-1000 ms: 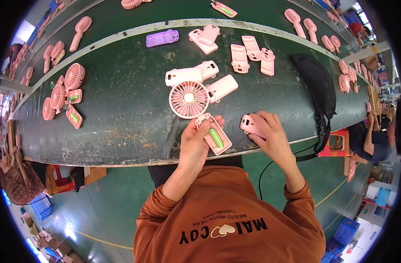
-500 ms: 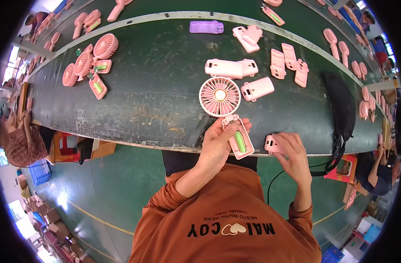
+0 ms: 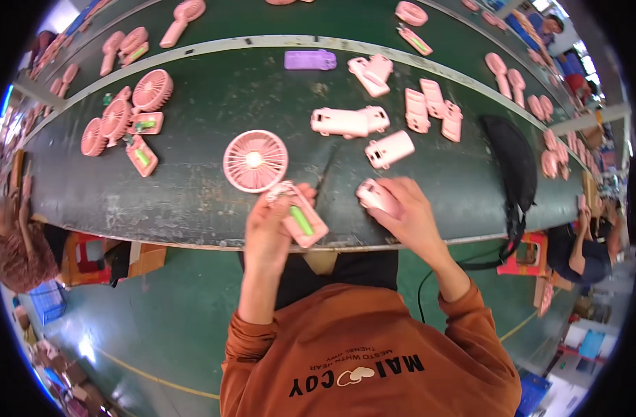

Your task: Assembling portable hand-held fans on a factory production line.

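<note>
At the near edge of the dark green table (image 3: 193,201), the left hand (image 3: 271,226) grasps a pink handheld fan with an open handle showing a green battery (image 3: 295,215). The right hand (image 3: 405,212) closes its fingers around a pink plastic handle cover (image 3: 375,195) just beside it.

**Pink fan parts in two hands**

The left hand (image 3: 269,226) holds a small pink hand fan with a round head (image 3: 256,160) by its open handle, where a green battery (image 3: 302,220) shows. The right hand (image 3: 407,212) covers a pink plastic handle shell (image 3: 373,195). Both rest at the near edge of the long dark green bench (image 3: 193,187). More pink shells (image 3: 390,149) lie just behind.
</note>
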Demonstrator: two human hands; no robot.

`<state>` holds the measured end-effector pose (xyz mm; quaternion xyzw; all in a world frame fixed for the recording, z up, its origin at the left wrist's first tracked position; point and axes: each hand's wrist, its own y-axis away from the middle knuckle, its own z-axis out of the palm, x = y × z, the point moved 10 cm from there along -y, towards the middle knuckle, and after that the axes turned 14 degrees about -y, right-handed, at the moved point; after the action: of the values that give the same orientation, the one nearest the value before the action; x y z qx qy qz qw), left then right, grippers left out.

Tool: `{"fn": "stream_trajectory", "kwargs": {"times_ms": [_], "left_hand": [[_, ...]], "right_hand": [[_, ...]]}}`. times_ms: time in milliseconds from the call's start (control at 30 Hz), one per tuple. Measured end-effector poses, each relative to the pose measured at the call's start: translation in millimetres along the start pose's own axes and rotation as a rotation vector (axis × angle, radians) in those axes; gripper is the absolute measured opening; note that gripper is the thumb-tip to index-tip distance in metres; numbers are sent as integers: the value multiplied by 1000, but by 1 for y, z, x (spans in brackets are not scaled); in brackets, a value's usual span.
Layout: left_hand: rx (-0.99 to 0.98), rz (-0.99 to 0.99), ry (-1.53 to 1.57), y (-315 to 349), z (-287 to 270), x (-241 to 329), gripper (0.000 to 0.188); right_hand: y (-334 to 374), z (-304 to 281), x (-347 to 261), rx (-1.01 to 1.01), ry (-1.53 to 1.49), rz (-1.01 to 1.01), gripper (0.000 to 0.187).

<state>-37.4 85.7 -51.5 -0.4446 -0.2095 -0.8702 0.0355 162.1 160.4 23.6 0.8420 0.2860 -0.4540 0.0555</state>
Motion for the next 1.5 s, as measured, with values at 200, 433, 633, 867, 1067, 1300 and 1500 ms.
{"fn": "stream_trajectory", "kwargs": {"times_ms": [200,433,633,867,1067,1300,1500], "left_hand": [[-135,-27,26,0,-9,-2,25],[-34,-18,130,16,-22,-10,25],[93,5,215,32,-22,-8,27],[116,-9,393,34,-21,-10,39],[99,-33,432,33,-20,-14,46],[111,48,215,35,-15,-13,31],[122,45,234,33,-17,-18,31]], "right_hand": [[-4,12,-13,0,201,-73,46],[17,15,-23,25,226,-78,48],[6,34,-74,-10,-42,-78,46],[-16,86,-115,-79,2,-218,46],[-13,111,-128,-126,125,-278,50],[-4,122,-129,-160,270,-249,54],[-10,120,-124,-190,224,-212,53]]}}
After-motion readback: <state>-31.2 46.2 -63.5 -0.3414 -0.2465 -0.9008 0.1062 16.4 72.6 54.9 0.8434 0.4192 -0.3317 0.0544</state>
